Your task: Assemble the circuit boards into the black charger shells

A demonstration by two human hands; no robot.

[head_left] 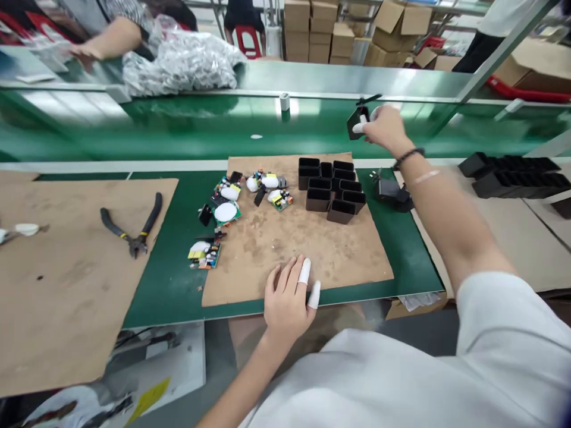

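Observation:
My right hand (384, 128) reaches out over the green conveyor belt, its thumb and fingers pinching a black power adapter (353, 126) with a short dark piece, perhaps its cord, sticking up behind. My left hand (288, 294) rests palm down, fingers stretched, at the near edge of a cardboard sheet (267, 249); it holds nothing. White finger cots cover some fingertips on both hands. Beyond the left hand stand several open black plastic cases (319, 199), grouped upright. Several small circuit boards (205, 252) with white glue and yellow parts lie along the sheet's left side.
Pliers (136, 244) lie on another cardboard sheet (66, 285) at left. Dark adapter parts (388, 190) and rows of black cases (520, 175) are at right. A small white block (284, 102) sits across the belt (196, 128). A co-worker's arm (111, 41) is beside bagged items (182, 59).

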